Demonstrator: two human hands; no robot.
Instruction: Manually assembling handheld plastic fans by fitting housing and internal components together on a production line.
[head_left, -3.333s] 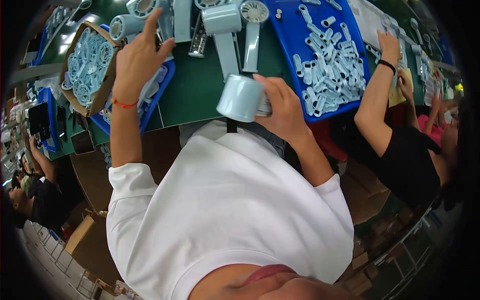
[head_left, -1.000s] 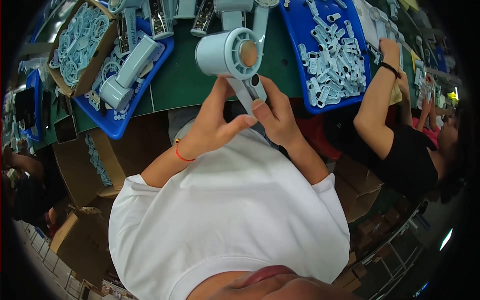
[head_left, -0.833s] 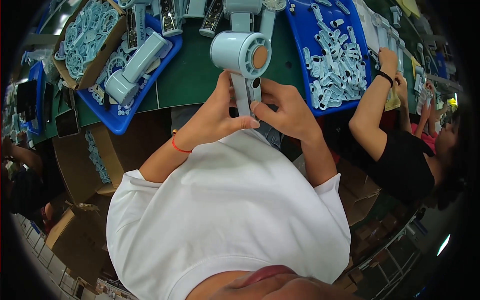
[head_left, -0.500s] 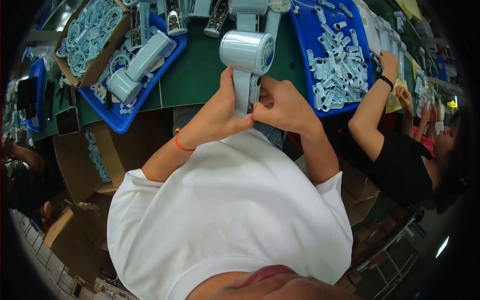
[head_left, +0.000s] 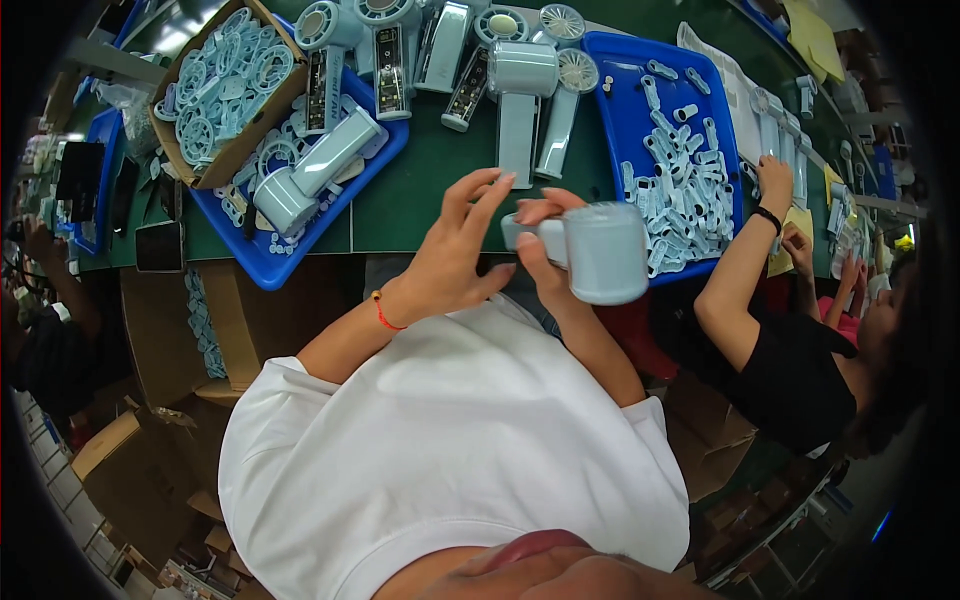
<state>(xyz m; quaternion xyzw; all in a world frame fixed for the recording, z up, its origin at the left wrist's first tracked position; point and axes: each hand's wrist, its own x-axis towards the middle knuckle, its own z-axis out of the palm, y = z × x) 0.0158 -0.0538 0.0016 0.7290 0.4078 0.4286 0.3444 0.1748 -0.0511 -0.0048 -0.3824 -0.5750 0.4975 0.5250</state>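
A pale blue handheld fan (head_left: 607, 255) is in my right hand (head_left: 546, 272). My fingers wrap round its handle, which points left, and the round head lies on its side to the right. My left hand (head_left: 455, 245) is just left of the handle, apart from it, with its fingers spread and nothing in them. Beyond my hands another handheld fan (head_left: 517, 125) lies on the green table (head_left: 400, 228), handle toward me. Several more fans stand or lie behind it, some with open handles showing a circuit board (head_left: 391, 75).
At right a blue tray (head_left: 610, 120) holds many small pale blue parts. At left another blue tray (head_left: 262, 270) holds a fan (head_left: 325, 160) and loose parts, beside a cardboard box (head_left: 185, 165) of ring-shaped parts. A phone (head_left: 160, 246) lies at the left edge. A co-worker's arm (head_left: 740, 235) reaches in at right.
The fan has turned from upright to sideways and moved right in my right hand. My left hand has let go of it and opened. The view has shifted slightly.
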